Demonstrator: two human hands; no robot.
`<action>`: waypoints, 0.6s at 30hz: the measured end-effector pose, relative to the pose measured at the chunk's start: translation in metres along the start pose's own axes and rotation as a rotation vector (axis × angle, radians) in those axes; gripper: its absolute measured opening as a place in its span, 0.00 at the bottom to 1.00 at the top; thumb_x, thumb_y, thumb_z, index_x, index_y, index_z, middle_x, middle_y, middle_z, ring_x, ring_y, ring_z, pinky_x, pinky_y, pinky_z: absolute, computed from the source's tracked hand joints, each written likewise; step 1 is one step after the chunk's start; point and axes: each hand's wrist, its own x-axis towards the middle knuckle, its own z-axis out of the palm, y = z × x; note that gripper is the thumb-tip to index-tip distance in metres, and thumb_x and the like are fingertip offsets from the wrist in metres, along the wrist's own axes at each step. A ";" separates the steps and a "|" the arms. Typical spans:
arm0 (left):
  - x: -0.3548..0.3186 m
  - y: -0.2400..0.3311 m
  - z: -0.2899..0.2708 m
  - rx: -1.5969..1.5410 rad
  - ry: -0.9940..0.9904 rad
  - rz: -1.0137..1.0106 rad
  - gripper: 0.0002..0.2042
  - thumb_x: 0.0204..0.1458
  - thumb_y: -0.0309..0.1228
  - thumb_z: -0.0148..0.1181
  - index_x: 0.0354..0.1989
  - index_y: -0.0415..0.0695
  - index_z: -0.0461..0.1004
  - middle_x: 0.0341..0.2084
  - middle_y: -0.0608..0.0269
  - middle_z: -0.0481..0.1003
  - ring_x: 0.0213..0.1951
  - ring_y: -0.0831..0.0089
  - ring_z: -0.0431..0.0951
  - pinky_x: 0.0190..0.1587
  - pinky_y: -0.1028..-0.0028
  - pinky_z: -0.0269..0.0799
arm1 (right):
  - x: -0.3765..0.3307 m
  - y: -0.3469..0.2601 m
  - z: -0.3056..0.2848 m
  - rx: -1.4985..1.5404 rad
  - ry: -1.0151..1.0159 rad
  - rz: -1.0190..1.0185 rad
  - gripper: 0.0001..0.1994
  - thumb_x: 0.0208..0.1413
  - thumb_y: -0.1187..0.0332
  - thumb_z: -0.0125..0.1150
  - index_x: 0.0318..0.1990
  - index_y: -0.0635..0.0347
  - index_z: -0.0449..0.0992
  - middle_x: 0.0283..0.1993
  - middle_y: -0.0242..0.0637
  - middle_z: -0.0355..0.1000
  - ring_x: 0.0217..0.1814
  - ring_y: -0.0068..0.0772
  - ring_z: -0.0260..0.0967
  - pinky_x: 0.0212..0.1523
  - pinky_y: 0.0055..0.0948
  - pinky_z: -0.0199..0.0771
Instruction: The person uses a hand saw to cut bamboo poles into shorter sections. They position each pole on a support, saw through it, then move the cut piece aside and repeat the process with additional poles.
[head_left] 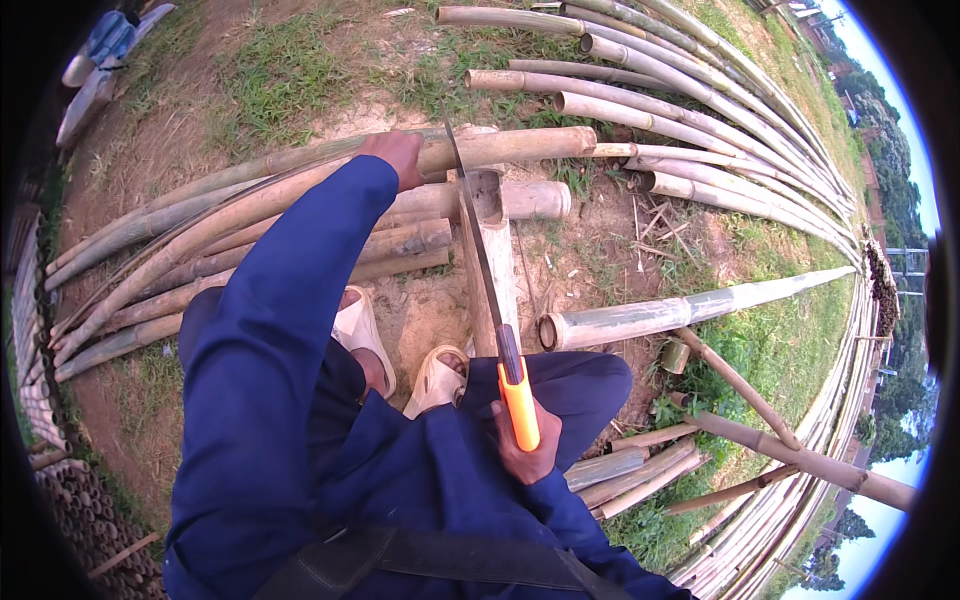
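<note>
My left hand [398,160] is closed around a tan bamboo pole [515,146], with the pole's cut end pointing right. A hand saw with an orange handle [518,400] is gripped in my right hand [530,455], close to my bent knee. Its long, thin blade runs away from me and crosses the pole just right of my left hand. I cannot tell whether the teeth have entered the bamboo. Below the pole, a wooden beam [505,270] extends toward my feet, and a shorter-looking bamboo piece [540,200] lies across it.
More bamboo poles [400,240] lie left of the beam. Many long poles [660,85] spread across the far right. A thick pole [640,322] lies at right, beside a leaning pole frame [740,390]. Short bamboo pieces [640,475] rest by my right arm. Sandals [437,382] are on my feet.
</note>
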 end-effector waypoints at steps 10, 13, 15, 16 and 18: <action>-0.011 0.018 0.003 -0.032 -0.036 0.021 0.29 0.43 0.41 0.70 0.54 0.41 0.77 0.42 0.42 0.82 0.49 0.45 0.81 0.54 0.52 0.76 | 0.102 0.001 0.048 0.115 0.043 -0.041 0.08 0.60 0.71 0.68 0.38 0.68 0.79 0.24 0.40 0.74 0.24 0.24 0.70 0.29 0.30 0.72; -0.012 0.004 0.012 -0.006 0.039 -0.017 0.23 0.44 0.41 0.71 0.47 0.40 0.79 0.40 0.45 0.82 0.47 0.48 0.83 0.52 0.54 0.78 | 0.020 0.004 0.013 0.029 0.025 -0.032 0.11 0.58 0.74 0.69 0.48 0.67 0.81 0.31 0.44 0.81 0.31 0.31 0.82 0.34 0.29 0.78; -0.001 0.002 0.001 -0.007 0.017 -0.025 0.23 0.45 0.41 0.71 0.46 0.39 0.79 0.42 0.44 0.82 0.48 0.49 0.83 0.53 0.54 0.78 | -0.012 0.005 0.000 -0.055 0.039 -0.050 0.14 0.58 0.75 0.69 0.51 0.67 0.81 0.33 0.45 0.81 0.34 0.33 0.83 0.37 0.29 0.79; 0.002 0.006 0.004 -0.009 -0.010 -0.038 0.23 0.45 0.41 0.70 0.47 0.39 0.79 0.42 0.44 0.82 0.48 0.49 0.83 0.53 0.54 0.78 | -0.017 0.009 -0.002 -0.081 0.045 -0.070 0.15 0.58 0.76 0.68 0.52 0.67 0.81 0.33 0.45 0.81 0.34 0.33 0.83 0.38 0.29 0.79; 0.003 0.007 0.001 0.011 -0.056 -0.068 0.23 0.45 0.41 0.70 0.47 0.40 0.79 0.43 0.43 0.82 0.48 0.49 0.82 0.54 0.54 0.77 | 0.024 0.009 0.011 0.055 0.070 -0.050 0.10 0.58 0.75 0.67 0.47 0.67 0.81 0.29 0.45 0.79 0.29 0.30 0.79 0.35 0.30 0.77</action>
